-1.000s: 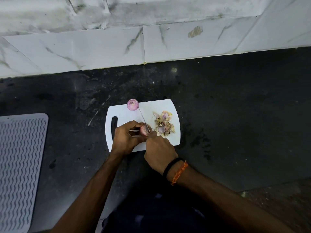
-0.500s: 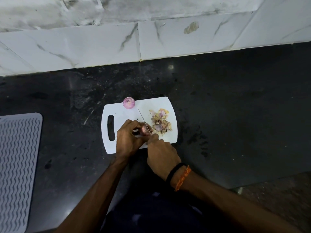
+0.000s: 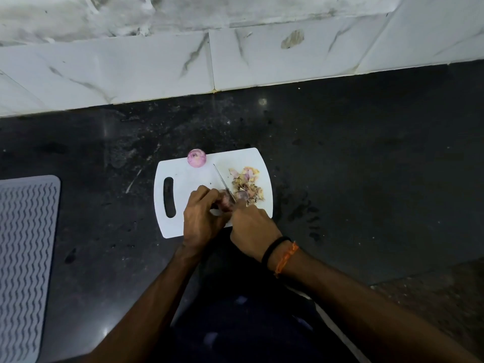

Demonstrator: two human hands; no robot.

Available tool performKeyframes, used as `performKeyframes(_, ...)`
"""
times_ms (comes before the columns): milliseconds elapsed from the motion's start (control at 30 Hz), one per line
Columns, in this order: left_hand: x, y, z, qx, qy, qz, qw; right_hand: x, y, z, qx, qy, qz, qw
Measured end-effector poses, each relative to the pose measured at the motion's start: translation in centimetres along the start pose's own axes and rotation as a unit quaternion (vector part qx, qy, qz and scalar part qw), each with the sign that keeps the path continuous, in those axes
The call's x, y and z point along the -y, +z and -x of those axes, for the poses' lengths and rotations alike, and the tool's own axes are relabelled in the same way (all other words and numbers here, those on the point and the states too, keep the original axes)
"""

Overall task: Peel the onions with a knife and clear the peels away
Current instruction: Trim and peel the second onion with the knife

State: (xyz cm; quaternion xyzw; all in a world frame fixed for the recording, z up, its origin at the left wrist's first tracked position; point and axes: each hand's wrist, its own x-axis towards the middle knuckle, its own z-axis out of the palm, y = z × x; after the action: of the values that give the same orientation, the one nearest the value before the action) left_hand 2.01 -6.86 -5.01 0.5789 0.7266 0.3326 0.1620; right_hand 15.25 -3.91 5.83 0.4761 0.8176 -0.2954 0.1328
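A white cutting board lies on the dark counter. My left hand grips a small reddish onion over the board's near edge. My right hand holds a knife; its thin blade lies against the onion and points away to the upper left. The knife's handle is hidden inside my fist. A peeled pink onion sits at the board's far edge. A heap of onion peels lies on the right part of the board.
A grey ribbed drying mat lies at the left edge of the black counter. White marble wall tiles rise behind. The counter's front edge runs at the lower right.
The hands, knife and onion stay together over the board with little movement between them. The whole scene drifts slightly in view as my head moves.
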Motion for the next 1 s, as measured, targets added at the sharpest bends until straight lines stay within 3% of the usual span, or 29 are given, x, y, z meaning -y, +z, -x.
performKeyframes(333, -0.2, 0.4, 0.6, 0.001, 0.014, -0.030, 0.999, -0.2, 0.8, 1.1, -0.006, 0.036, 0.007, 0.999)
performKeyframes(500, -0.9, -0.7, 0.4, 0.031, -0.021, 0.071, 0.997, -0.9, 0.5, 0.8, -0.005, 0.028, 0.010, 1.000)
performKeyframes(633, -1.5, -2.3, -0.5, 0.044, -0.108, 0.180, 0.977, -1.4, 0.7, 0.6, -0.015, 0.019, 0.008, 1.000)
performKeyframes(767, -0.9, -2.7, -1.8, 0.107, -0.200, 0.245, 0.943, -2.3, 1.5, -0.1, -0.009, 0.024, 0.002, 1.000)
performKeyframes(1000, -1.1, -2.4, -3.5, 0.063, -0.126, 0.199, 0.970, -2.4, 0.3, -1.7, -0.044, 0.018, -0.034, 0.998)
